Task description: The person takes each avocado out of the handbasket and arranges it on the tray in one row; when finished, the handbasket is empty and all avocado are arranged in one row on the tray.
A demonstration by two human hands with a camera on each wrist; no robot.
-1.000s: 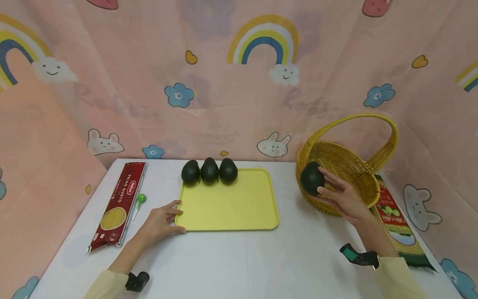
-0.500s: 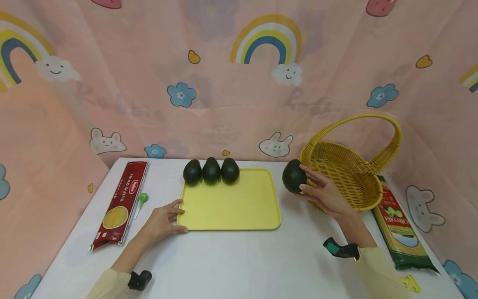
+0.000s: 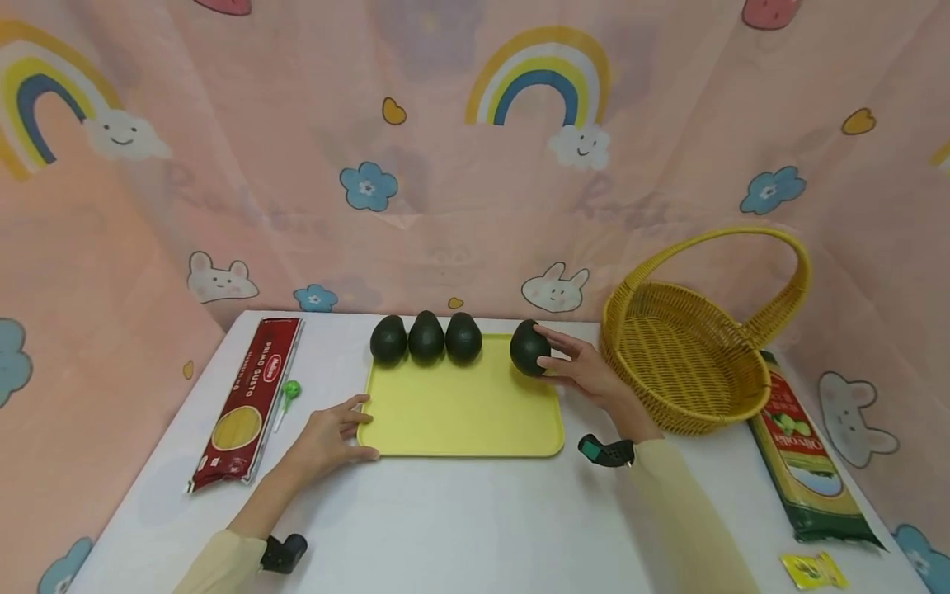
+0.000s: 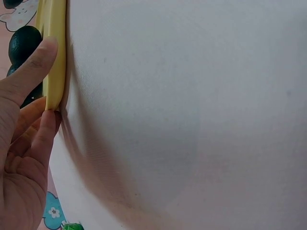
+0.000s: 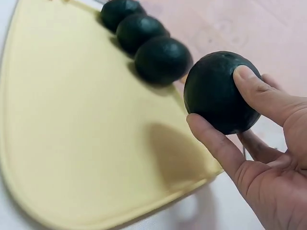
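Note:
My right hand [image 3: 582, 367] pinches a dark green avocado [image 3: 529, 348] between thumb and fingers, above the right back part of a yellow tray [image 3: 460, 421]. In the right wrist view the held avocado [image 5: 218, 91] is apart from the tray, with a shadow on the surface below. Three more avocados, the nearest to it being one avocado [image 3: 463, 338], stand side by side along the tray's back left edge. My left hand [image 3: 326, 441] grips the tray's near left corner. The left wrist view has the thumb and fingers of this hand [image 4: 29, 143] about the tray rim [image 4: 56, 72].
A yellow wicker basket [image 3: 683, 421] with a tall handle stands to the right. Beside it lie a green and red bag [image 3: 812, 470] and a yellow wrapped candy [image 3: 812, 571]. At left are a red pasta pack [image 3: 245, 404] and a green lollipop [image 3: 290, 390].
My right hand has carried the avocado leftward from the basket to over the tray. My left hand stays at the tray corner. The view has shifted slightly.

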